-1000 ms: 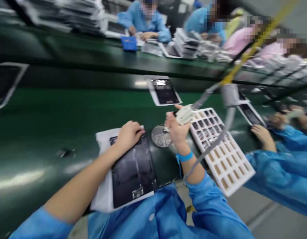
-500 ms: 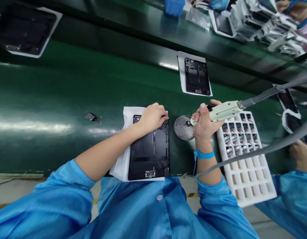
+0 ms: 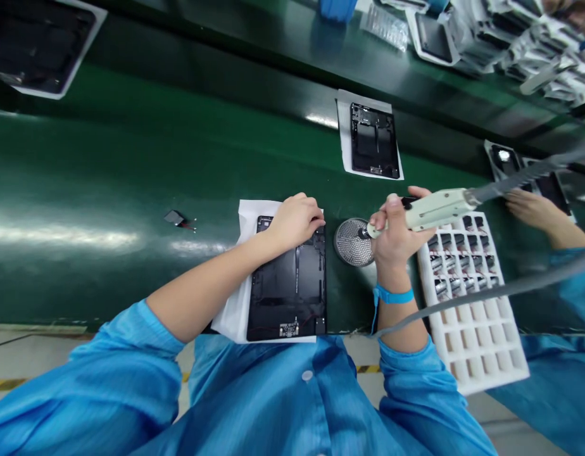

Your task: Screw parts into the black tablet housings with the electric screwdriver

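Note:
My right hand (image 3: 393, 233) is wrapped around a pale green electric screwdriver (image 3: 437, 210) held almost level, its bit end at a round dish with a perforated metal top (image 3: 353, 243). In front of me a black tablet housing (image 3: 285, 285) lies on a white sheet (image 3: 230, 316), with a small circuit board at its near edge. My left hand (image 3: 299, 220) rests over the housing's far right corner, fingers curled and pressed together. Their tips are hidden, so I cannot see what is pinched there. A blue strap circles my right wrist.
Right of the dish, a white compartment tray (image 3: 477, 342) carries small wired parts. A loose small black part (image 3: 176, 218) lies left. Other housings (image 3: 374, 140) sit farther back. The screwdriver's grey cable (image 3: 515, 174) crosses at right, near a co-worker's hand (image 3: 534, 209).
The view has shifted slightly. Both my hands keep nearly the same places on the housing and screwdriver. The co-worker's hand at right has moved farther back, onto a device there.

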The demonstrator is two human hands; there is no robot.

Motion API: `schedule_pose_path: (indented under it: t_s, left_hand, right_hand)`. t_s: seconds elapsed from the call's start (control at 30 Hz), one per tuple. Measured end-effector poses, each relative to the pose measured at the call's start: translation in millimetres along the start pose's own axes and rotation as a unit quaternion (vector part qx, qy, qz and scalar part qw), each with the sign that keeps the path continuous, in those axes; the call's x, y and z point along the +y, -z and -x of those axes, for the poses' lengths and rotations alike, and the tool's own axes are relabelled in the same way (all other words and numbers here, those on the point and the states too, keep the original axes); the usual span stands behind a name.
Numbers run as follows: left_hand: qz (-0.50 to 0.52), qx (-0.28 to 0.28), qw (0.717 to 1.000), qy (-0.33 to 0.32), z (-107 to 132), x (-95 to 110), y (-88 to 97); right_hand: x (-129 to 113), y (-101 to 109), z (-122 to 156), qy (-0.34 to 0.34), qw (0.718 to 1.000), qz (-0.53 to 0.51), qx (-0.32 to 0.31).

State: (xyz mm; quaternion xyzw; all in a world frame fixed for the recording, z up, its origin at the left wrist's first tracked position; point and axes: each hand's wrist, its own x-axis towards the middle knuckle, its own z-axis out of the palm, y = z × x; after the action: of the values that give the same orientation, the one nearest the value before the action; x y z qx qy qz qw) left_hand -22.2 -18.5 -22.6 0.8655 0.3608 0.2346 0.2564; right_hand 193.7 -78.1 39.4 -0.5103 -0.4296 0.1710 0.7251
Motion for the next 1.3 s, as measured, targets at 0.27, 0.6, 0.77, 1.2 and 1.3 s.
schedule_pose_path:
  t_s: [0.27, 0.6, 0.77, 1.2, 1.3]
  left_hand:
    - [0.025, 0.003, 1.0, -0.014, -4, -1, -4.4]
    - [-0.003, -0.02, 1.0, 0.003, -6, 10, 1.0]
    - [-0.002, -0.017, 1.0, 0.003, -5, 11, 1.3]
    - [-0.004, -0.024, 1.0, 0.01, -7, 14, 5.3]
    - [-0.001, -0.023, 1.0, 0.012, -7, 12, 3.5]
  right_hand:
    - [-3, -50, 15, 0.055, 0.997, 0.003, -0.047]
    - [3, -60, 26, -0.009, 0.998, -0.031, -0.06]
    - [1, -64, 28, -0.01, 0.997, -0.033, -0.063]
    - [0, -60, 28, 0.001, 0.998, 0.004, -0.066]
    - [1, -61, 28, 0.001, 0.998, -0.002, -0.069]
